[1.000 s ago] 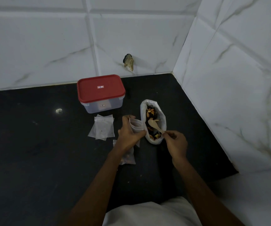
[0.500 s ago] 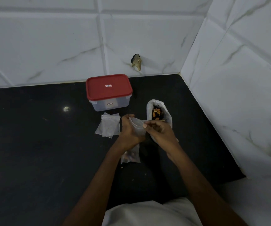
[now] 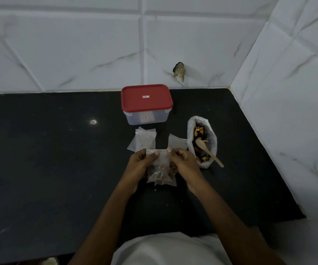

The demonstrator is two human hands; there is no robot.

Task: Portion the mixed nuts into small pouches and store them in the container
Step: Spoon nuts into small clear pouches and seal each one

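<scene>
A small clear pouch (image 3: 160,165) with nuts in its lower part is held upright over the black counter. My left hand (image 3: 140,165) pinches its top left corner and my right hand (image 3: 183,162) pinches its top right. Another filled pouch (image 3: 170,182) lies flat under it. To the right lies the open white bag of mixed nuts (image 3: 202,140) with a wooden spoon (image 3: 208,151) resting in it. An empty pouch (image 3: 177,142) lies beside the bag, and a stack of empty pouches (image 3: 143,139) lies left of that. The clear container with its red lid (image 3: 146,97) on stands behind them.
White tiled walls close off the back and the right side of the black counter (image 3: 49,159). A dark chipped spot (image 3: 179,70) marks the back wall. The counter's front edge runs close to my body.
My right hand has let go of the spoon, which now rests in the nut bag. Both hands have come together on the filled pouch and drawn it toward me.
</scene>
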